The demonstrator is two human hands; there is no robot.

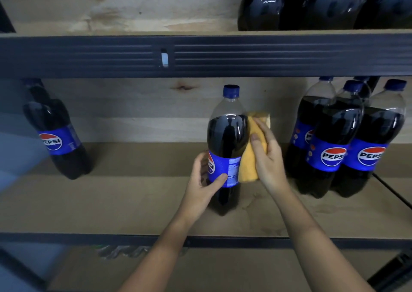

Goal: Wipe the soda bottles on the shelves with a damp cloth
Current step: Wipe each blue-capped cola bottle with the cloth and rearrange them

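Wooden shelf boards (111, 202) on a dark metal frame fill the view, with a plywood back panel behind them. Nearest, at the bottom centre of the frame, two bare forearms reach up from the lower edge toward a soda bottle (225, 149) standing upright at mid-frame on the middle shelf. The left hand (201, 180) grips the bottle at its blue label, thumb curled across the front over the small print, where part of a red, white and blue Pepsi roundel shows beside the fingers. The right hand (266, 155) holds a yellow cloth (249, 164) and presses it against the bottle's right side, from the dark shoulder down to the label. The bottle has a blue cap and dark cola below a clear neck.

At the right of the frame stands a cluster of bottles (334, 140) close together, two labels reading "PEPSI". At the left, well apart, a lone bottle (55, 133) also reads "PEPSI". Farther up, a ribbed dark rail (200, 55) edges the upper shelf, where shrink-wrapped dark bottles (312, 4) sit at the upper right.
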